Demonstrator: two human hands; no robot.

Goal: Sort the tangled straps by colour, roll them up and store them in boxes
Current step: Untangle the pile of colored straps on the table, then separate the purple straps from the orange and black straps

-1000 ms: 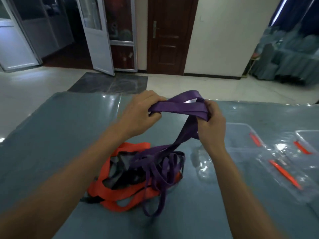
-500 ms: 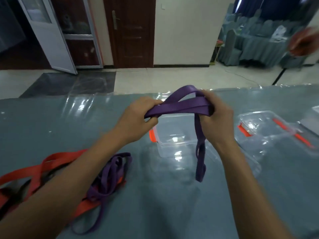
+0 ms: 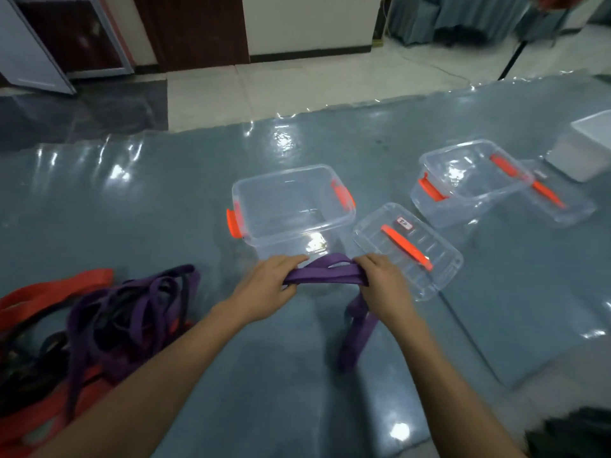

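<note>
- Fingers (image 3: 292,260) of the left hand (image 3: 264,287) are curled round one end of a folded purple strap (image 3: 325,276), gripping it.
- Right hand (image 3: 385,287) is clamped on the other end the same way, and a loose tail of the strap hangs down below it.
- Both hands hold the bundle just in front of an open clear box (image 3: 281,176) with orange latches; a clear lid (image 3: 408,251) lies beside it on the table (image 3: 132,209).
- Tangled purple, orange and black straps (image 3: 115,319) lie heaped at the left, and a second clear box (image 3: 439,213) stands farther right.
</note>
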